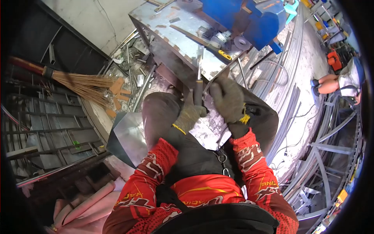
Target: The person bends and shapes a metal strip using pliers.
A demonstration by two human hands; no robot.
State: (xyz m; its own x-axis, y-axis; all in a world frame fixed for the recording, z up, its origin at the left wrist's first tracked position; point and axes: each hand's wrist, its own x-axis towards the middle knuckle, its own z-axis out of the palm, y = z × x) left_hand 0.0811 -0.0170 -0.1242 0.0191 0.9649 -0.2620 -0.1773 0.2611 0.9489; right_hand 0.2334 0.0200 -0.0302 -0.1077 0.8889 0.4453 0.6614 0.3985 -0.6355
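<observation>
My left hand [188,117], in a grey-brown work glove with a yellow cuff, is closed around the dark grip of a hammer [198,89]. Its metal shaft points away from me, and the head is near the table's front edge. My right hand [229,102], gloved the same way, is beside it above my right thigh. Its fingers are curled downward by the table's near corner; what they hold, if anything, is hidden. Just beyond both hands stands a metal worktable [177,37]. A tool with a yellow and black handle [223,55] lies on it.
A blue machine [245,17] and a round disc [241,43] are on the table. At left lie a straw broom [80,82] and metal scraps. Long metal bars [290,89] run along the right floor. Another person's leg [329,84] shows at far right, near a red tool [334,61].
</observation>
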